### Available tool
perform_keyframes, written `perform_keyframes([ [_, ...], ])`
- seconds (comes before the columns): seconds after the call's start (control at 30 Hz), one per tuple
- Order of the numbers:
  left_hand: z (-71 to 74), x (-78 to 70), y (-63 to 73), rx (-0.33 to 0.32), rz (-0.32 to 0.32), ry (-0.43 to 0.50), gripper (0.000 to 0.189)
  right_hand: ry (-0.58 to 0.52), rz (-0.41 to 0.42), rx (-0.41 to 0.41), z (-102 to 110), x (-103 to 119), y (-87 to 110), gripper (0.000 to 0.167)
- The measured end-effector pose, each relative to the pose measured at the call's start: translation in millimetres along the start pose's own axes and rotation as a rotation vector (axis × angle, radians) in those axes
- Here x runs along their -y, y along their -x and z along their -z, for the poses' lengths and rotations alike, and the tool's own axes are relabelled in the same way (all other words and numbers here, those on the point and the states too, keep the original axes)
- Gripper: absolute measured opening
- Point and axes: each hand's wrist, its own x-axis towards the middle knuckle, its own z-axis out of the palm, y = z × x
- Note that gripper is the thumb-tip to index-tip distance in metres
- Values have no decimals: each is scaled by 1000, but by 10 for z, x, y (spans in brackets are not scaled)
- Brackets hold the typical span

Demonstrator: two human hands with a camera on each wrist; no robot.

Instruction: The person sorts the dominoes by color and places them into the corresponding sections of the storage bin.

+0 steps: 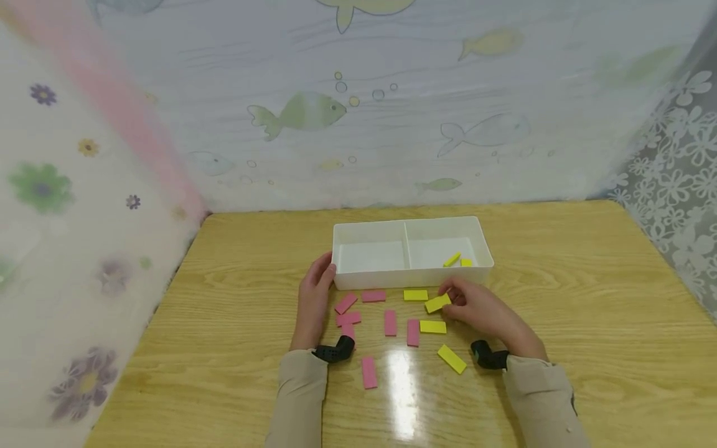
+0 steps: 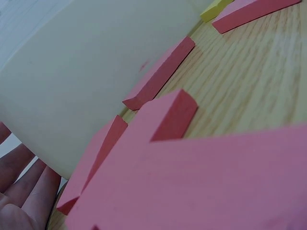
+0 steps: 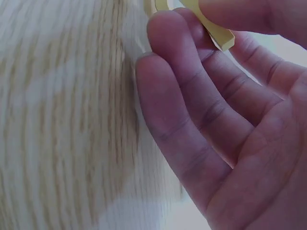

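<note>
In my right hand (image 1: 478,306) a yellow block (image 1: 437,303) is pinched between thumb and fingers, just in front of a white two-part box (image 1: 370,280). The right wrist view shows the held block's end (image 3: 223,38) under the thumb, with the lower fingers loosely bent. My left hand (image 1: 315,298) rests against the box's left end, thumb near the front corner; its fingers (image 2: 36,191) look fairly straight there. Two yellow blocks (image 1: 452,259) lie in the right compartment. More yellow blocks (image 1: 433,327) lie on the table near the right hand.
Several pink blocks (image 1: 390,323) are scattered in front of the box, some overlapping by the left wrist. One pink block (image 1: 369,373) lies nearer me. The wooden table (image 1: 224,323) meets a fish-patterned wall covering (image 1: 392,155) behind.
</note>
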Motion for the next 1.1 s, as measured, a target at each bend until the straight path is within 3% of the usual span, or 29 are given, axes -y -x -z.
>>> perform_keyframes([
  [0.77,-3,49,-6,-15,-14,-4,44,-73,27,-115,51,36,22,16],
  [1.1,-10,30,-2,-20,-16,-6,44,-51,19,-266,108,73,50,13],
])
